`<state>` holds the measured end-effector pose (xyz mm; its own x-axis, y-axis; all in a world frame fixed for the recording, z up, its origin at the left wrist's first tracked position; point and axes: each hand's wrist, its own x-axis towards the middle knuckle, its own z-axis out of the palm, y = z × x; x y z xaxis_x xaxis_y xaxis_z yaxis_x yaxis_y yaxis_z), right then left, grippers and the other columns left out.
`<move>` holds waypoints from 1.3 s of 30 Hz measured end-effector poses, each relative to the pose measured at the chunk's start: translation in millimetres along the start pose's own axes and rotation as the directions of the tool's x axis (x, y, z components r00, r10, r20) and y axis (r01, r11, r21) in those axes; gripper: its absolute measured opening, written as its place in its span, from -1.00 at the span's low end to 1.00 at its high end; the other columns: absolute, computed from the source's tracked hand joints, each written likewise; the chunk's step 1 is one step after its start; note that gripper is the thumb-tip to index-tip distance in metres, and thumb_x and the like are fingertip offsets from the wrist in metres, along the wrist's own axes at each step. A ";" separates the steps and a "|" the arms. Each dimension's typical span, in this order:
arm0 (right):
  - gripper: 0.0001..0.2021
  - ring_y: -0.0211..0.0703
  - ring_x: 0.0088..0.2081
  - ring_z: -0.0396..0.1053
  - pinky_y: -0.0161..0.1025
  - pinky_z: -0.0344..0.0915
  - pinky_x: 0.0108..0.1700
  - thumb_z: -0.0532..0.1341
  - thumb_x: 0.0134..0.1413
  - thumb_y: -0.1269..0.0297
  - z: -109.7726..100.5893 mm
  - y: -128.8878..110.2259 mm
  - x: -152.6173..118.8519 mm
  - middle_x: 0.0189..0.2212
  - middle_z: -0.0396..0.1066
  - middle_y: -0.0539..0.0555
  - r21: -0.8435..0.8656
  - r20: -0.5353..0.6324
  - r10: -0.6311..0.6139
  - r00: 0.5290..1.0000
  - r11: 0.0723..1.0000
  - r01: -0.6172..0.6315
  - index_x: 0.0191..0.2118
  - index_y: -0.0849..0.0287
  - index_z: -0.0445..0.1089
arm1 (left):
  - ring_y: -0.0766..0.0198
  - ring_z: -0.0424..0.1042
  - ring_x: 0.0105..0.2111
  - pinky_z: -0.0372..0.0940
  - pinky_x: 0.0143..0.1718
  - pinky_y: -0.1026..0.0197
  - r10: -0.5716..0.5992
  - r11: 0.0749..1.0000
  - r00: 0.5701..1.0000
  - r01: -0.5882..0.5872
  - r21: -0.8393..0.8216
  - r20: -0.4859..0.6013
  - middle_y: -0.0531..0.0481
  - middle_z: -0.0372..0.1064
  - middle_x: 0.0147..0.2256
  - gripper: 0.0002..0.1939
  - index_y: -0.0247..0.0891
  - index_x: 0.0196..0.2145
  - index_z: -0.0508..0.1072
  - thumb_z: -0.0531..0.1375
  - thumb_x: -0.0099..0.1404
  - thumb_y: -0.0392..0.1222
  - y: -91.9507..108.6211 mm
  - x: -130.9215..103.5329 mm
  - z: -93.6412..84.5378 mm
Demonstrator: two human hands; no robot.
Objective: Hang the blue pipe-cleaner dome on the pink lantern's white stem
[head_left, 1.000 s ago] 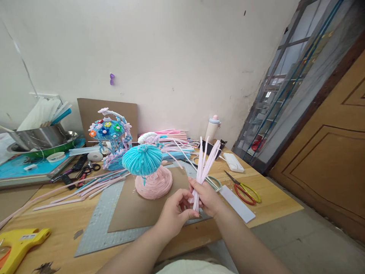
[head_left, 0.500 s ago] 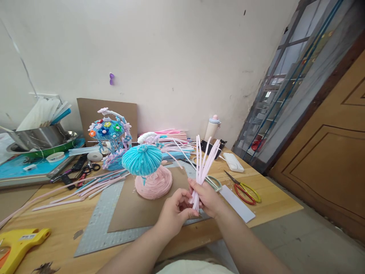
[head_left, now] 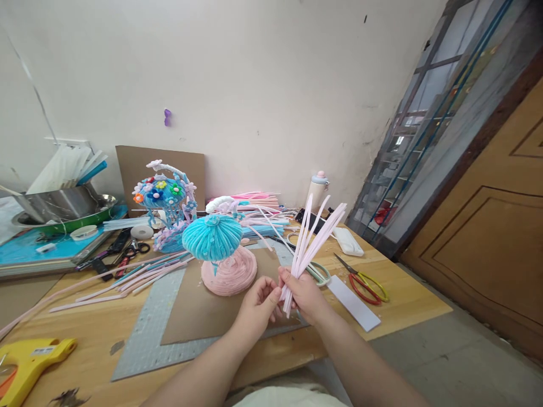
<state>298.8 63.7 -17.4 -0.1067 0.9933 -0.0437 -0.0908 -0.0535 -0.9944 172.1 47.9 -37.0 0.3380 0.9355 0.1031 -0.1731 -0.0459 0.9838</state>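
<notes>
A fanned bundle of pale pink pipe cleaners (head_left: pixel 306 243) is gripped near its lower end by my right hand (head_left: pixel 306 295), the stems pointing up. My left hand (head_left: pixel 259 301) is close beside that lower end, its thumb and fingers curled together; what lies between them is hidden. In front and to the left, a turquoise pleated dome (head_left: pixel 212 237) made of pipe cleaners stands over a coiled pink base (head_left: pixel 235 271). The base rests on a brown cardboard sheet (head_left: pixel 186 316), which lies on a grey cutting mat (head_left: pixel 136 345).
Red-and-yellow scissors (head_left: pixel 363 285) and a white strip (head_left: pixel 354 303) lie at the right. Behind are a bottle (head_left: pixel 317 189), loose pipe cleaners (head_left: pixel 254 199) and a flowered lamp-like piece (head_left: pixel 159 192). A yellow glue gun (head_left: pixel 36 362) is at the left front, a metal pot (head_left: pixel 59 203) farther back.
The bundle's tips have tilted to the right and spread wider. My left fingers have shifted slightly and curled in closer by the stems' lower end.
</notes>
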 end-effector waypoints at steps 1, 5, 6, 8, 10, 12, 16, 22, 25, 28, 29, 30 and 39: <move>-0.51 -0.43 -0.81 0.05 -0.46 -0.08 -0.77 0.20 -0.10 -0.21 0.4 1.8 0.6 -0.84 0.14 -0.16 -0.013 -0.012 -0.013 1.000 1.000 0.013 -0.60 0.16 0.21 | 0.40 0.27 -0.67 0.05 -0.69 0.38 -0.019 1.000 1.000 0.019 0.019 -0.014 0.12 0.32 -0.57 -0.59 -0.20 -0.40 0.19 0.14 0.16 0.21 -1.3 0.8 -0.8; -0.54 -0.43 -0.79 0.05 -0.46 -0.06 -0.75 0.22 -0.08 -0.17 1.0 8.6 3.9 -0.83 0.10 -0.18 -0.055 -0.078 -0.071 0.994 0.996 0.067 -0.61 0.16 0.22 | 0.41 0.23 -0.65 0.05 -0.65 0.37 -0.051 0.993 0.998 0.054 0.103 -0.031 0.09 0.31 -0.61 -0.63 -0.28 -0.50 0.33 0.18 0.16 0.11 -2.1 0.0 -2.0; -0.54 -0.43 -0.79 0.05 -0.46 -0.06 -0.75 0.22 -0.08 -0.16 1.0 9.8 4.5 -0.83 0.10 -0.18 -0.060 -0.086 -0.080 0.993 0.995 0.075 -0.61 0.16 0.22 | 0.41 0.21 -0.65 0.05 -0.64 0.36 -0.054 0.992 0.998 0.056 0.116 -0.027 0.09 0.29 -0.63 -0.64 -0.29 -0.52 0.36 0.18 0.17 0.09 -1.2 -0.4 -1.8; -0.55 -0.42 -0.79 0.05 -0.45 -0.06 -0.76 0.22 -0.08 -0.15 1.3 11.5 5.3 -0.83 0.11 -0.17 -0.063 -0.095 -0.088 0.992 0.995 0.083 -0.61 0.16 0.23 | 0.40 0.19 -0.64 0.04 -0.62 0.35 -0.057 0.990 0.998 0.059 0.125 -0.019 0.09 0.28 -0.64 -0.65 -0.31 -0.52 0.42 0.17 0.16 0.07 0.9 -0.5 -1.5; -0.56 -0.41 -0.79 0.06 -0.44 -0.06 -0.76 0.21 -0.07 -0.15 2.2 12.7 5.4 -0.83 0.09 -0.18 -0.057 -0.107 -0.094 0.990 0.994 0.089 -0.59 0.15 0.23 | 0.39 0.20 -0.63 0.04 -0.61 0.34 -0.061 0.991 0.998 0.062 0.118 -0.015 0.07 0.29 -0.64 -0.65 -0.31 -0.54 0.45 0.17 0.15 0.06 2.8 0.5 -1.6; -0.56 -0.40 -0.79 0.06 -0.44 -0.05 -0.76 0.20 -0.05 -0.16 3.4 14.2 5.4 -0.82 0.09 -0.18 -0.045 -0.128 -0.103 0.986 0.994 0.098 -0.58 0.15 0.22 | 0.39 0.20 -0.63 0.04 -0.61 0.33 -0.071 0.992 0.997 0.072 0.102 -0.011 0.06 0.30 -0.64 -0.63 -0.31 -0.56 0.46 0.17 0.13 0.08 3.8 1.9 -2.3; -0.54 -0.41 -0.79 0.06 -0.44 -0.04 -0.77 0.20 -0.06 -0.18 5.3 18.6 6.9 -0.79 0.08 -0.18 -0.012 -0.175 -0.118 0.977 0.993 0.118 -0.56 0.15 0.21 | 0.40 0.19 -0.67 0.02 -0.61 0.32 -0.101 0.992 0.995 0.101 0.072 -0.008 0.06 0.29 -0.67 -0.60 -0.31 -0.58 0.46 0.18 0.08 0.12 3.8 3.5 -4.0; -0.53 -0.41 -0.79 0.03 -0.42 -0.06 -0.77 0.23 -0.10 -0.19 6.9 18.9 8.7 -0.79 0.08 -0.18 0.069 -0.218 -0.094 0.971 0.991 0.111 -0.58 0.14 0.17 | 0.41 0.19 -0.68 -0.02 -0.63 0.33 -0.121 0.991 0.993 0.122 0.055 -0.014 0.08 0.28 -0.68 -0.60 -0.31 -0.56 0.48 0.19 0.06 0.14 2.1 4.0 -4.2; -0.50 -0.42 -0.78 0.02 -0.42 -0.08 -0.76 0.24 -0.12 -0.20 6.6 15.3 8.6 -0.80 0.08 -0.16 0.098 -0.257 -0.083 0.963 0.989 0.111 -0.62 0.15 0.15 | 0.41 0.21 -0.68 -0.02 -0.63 0.33 -0.126 0.990 0.992 0.128 0.053 -0.028 0.09 0.26 -0.68 -0.62 -0.31 -0.58 0.45 0.20 0.04 0.12 1.4 4.1 -3.7; -0.50 -0.42 -0.77 0.04 -0.42 -0.08 -0.75 0.26 -0.13 -0.18 5.8 12.6 8.5 -0.80 0.11 -0.14 0.110 -0.296 -0.082 0.952 0.987 0.120 -0.64 0.16 0.17 | 0.40 0.22 -0.68 0.00 -0.63 0.33 -0.129 0.990 0.991 0.131 0.055 -0.029 0.09 0.25 -0.68 -0.62 -0.30 -0.61 0.41 0.20 0.04 0.12 2.0 3.8 -3.1; -0.51 -0.42 -0.77 0.05 -0.42 -0.07 -0.75 0.27 -0.14 -0.17 5.6 12.1 8.6 -0.80 0.11 -0.14 0.113 -0.303 -0.084 0.949 0.986 0.123 -0.64 0.16 0.17 | 0.40 0.22 -0.68 0.01 -0.63 0.33 -0.129 0.990 0.991 0.131 0.058 -0.027 0.09 0.25 -0.68 -0.61 -0.30 -0.61 0.40 0.20 0.04 0.12 2.3 3.6 -3.0; -0.51 -0.42 -0.77 0.05 -0.42 -0.07 -0.75 0.27 -0.14 -0.16 5.5 11.7 8.6 -0.80 0.12 -0.14 0.115 -0.309 -0.085 0.947 0.985 0.126 -0.64 0.16 0.18 | 0.40 0.22 -0.68 0.01 -0.63 0.33 -0.129 0.990 0.991 0.130 0.062 -0.024 0.09 0.25 -0.68 -0.61 -0.30 -0.61 0.39 0.20 0.05 0.13 2.3 3.5 -2.7; -0.54 -0.37 -0.78 0.07 -0.39 -0.02 -0.76 0.29 -0.17 -0.16 1.9 12.2 12.8 -0.80 0.09 -0.17 0.125 -0.341 -0.073 0.937 0.985 0.123 -0.60 0.12 0.16 | 0.34 0.31 -0.53 0.10 -0.57 0.32 0.046 0.971 0.989 -0.011 0.241 -0.143 0.05 0.31 -0.41 -0.76 -0.21 -0.28 0.27 0.07 0.20 0.00 -1.9 0.4 -3.5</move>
<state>294.4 75.6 -29.9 0.2441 0.9698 -0.0007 -0.2265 0.0563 -0.9724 169.3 49.6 -39.4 0.1939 0.9728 0.1264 0.0510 -0.1387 0.9890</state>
